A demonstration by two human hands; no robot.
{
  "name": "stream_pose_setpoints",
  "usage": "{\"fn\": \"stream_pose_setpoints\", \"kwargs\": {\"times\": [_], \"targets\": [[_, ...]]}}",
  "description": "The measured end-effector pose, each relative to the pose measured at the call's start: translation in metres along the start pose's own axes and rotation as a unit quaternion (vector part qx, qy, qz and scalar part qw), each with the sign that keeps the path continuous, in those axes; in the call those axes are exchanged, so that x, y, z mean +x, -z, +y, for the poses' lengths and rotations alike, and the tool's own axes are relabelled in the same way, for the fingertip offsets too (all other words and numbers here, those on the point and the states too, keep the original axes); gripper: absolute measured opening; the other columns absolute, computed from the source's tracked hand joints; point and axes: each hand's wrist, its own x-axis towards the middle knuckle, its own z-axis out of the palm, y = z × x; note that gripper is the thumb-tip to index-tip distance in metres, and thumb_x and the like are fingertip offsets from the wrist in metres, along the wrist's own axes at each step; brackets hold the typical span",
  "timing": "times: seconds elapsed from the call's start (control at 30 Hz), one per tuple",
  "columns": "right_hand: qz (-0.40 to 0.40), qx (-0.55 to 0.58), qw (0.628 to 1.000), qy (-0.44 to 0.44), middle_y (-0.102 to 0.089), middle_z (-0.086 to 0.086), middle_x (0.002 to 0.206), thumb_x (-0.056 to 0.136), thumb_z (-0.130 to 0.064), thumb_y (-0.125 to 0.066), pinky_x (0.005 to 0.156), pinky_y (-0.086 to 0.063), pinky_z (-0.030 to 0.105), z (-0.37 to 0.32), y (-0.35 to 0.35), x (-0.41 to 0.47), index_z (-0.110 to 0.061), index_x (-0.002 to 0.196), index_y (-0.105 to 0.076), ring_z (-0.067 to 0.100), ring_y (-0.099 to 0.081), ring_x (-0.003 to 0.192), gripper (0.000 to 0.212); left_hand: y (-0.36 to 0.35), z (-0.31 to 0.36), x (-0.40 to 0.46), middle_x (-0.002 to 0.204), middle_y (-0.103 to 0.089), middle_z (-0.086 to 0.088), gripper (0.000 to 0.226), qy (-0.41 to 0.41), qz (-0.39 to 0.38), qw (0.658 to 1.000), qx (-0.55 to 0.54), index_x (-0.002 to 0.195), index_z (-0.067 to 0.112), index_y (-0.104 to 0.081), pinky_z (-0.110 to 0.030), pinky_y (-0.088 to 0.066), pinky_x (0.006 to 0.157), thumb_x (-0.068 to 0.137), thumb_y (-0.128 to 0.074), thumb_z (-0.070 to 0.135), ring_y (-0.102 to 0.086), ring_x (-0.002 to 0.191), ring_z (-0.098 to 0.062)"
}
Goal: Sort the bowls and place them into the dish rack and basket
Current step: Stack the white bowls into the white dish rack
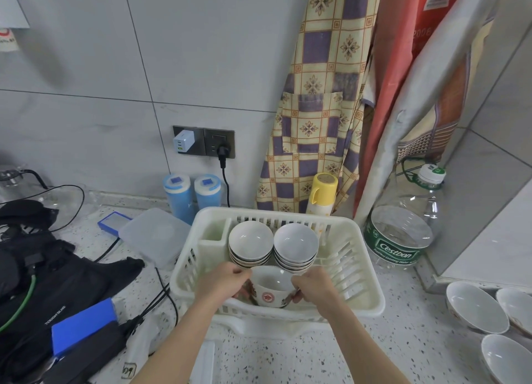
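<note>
Both hands hold one patterned bowl [272,287] inside the white dish rack [362,283]: left hand [223,280] and right hand [313,285] each keep a curled grip on its rim. Two bowl stacks [250,244] sit behind it.

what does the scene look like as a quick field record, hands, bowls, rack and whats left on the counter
left hand: left hand grips the near bowl's left rim
right hand: right hand grips its right rim
held bowl: white bowl with red emblem, inside the rack's near end
rack: white dish rack on the speckled counter
left stack: bowl stack, tilted, at the rack's back
right stack: bowl stack, tilted, beside it
loose bowls: three white bowls on the counter, right of the rack
behind rack: yellow-lidded bottle, two blue canisters
</note>
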Motion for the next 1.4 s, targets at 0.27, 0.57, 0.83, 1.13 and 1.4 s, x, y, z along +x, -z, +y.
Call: {"fn": "stream_pose_setpoints", "kwargs": {"times": [0.27, 0.57, 0.83, 1.13, 1.4], "targets": [[0.011, -0.025, 1.000, -0.013, -0.067, 0.012, 0.051, 0.070, -0.007, -0.055, 0.037, -0.031, 0.014, 0.0011, -0.0040, 0.0029, -0.005, 0.048, -0.054, 0.006, -0.039, 0.029, 0.022, -0.0016, 0.0025, 0.0040, 0.047, -0.062, 0.015, 0.035, 0.016, -0.010, 0.999, 0.034, 0.065, 0.029, -0.069, -0.023, -0.041, 0.057, 0.077, -0.051, 0.056, -0.067, 0.062, -0.010], [-0.006, -0.090, 0.996, -0.002, -0.069, 0.002, 0.050, 0.067, -0.013, -0.052, 0.043, -0.036, 0.015, 0.0048, -0.0069, 0.0039, 0.000, 0.062, -0.067, 0.007, -0.043, 0.039, 0.020, -0.0062, -0.0004, 0.0045, 0.076, -0.068, 0.007, 0.013, -0.010, -0.019, 0.993, 0.120, 0.079, 0.032, -0.062, -0.024, -0.041, 0.061, 0.075, -0.059, 0.044, -0.063, 0.070, -0.013], [-0.016, -0.107, 0.994, -0.002, -0.073, 0.006, 0.060, 0.064, -0.008, -0.051, 0.060, -0.044, 0.026, 0.0049, -0.0064, 0.0022, 0.000, 0.078, -0.069, 0.016, -0.052, 0.057, 0.024, -0.0035, 0.0026, 0.0006, 0.088, -0.073, 0.012, 0.023, -0.006, -0.038, 0.992, 0.124, 0.072, 0.035, -0.053, -0.021, -0.046, 0.064, 0.067, -0.067, 0.053, -0.065, 0.073, -0.007], [-0.033, -0.115, 0.993, -0.006, -0.072, 0.001, 0.059, 0.075, -0.009, -0.061, 0.054, -0.042, 0.020, 0.0080, -0.0026, 0.0009, -0.011, 0.103, -0.064, 0.003, -0.049, 0.041, 0.028, -0.0038, 0.0037, -0.0016, 0.069, -0.062, 0.022, 0.034, -0.005, -0.039, 0.992, 0.118, 0.067, 0.036, -0.052, -0.022, -0.043, 0.059, 0.059, -0.075, 0.060, -0.058, 0.065, 0.003], [-0.005, -0.238, 0.971, 0.034, -0.072, -0.007, 0.078, 0.081, -0.024, -0.062, 0.053, -0.038, 0.021, 0.0072, -0.0078, -0.0045, -0.024, 0.110, -0.058, 0.011, -0.061, 0.075, 0.029, -0.0069, 0.0043, -0.0006, 0.086, -0.068, 0.020, 0.042, -0.007, -0.037, 0.991, 0.129, 0.086, 0.039, -0.051, -0.027, -0.053, 0.074, 0.060, -0.077, 0.060, -0.065, 0.077, -0.005]]}}
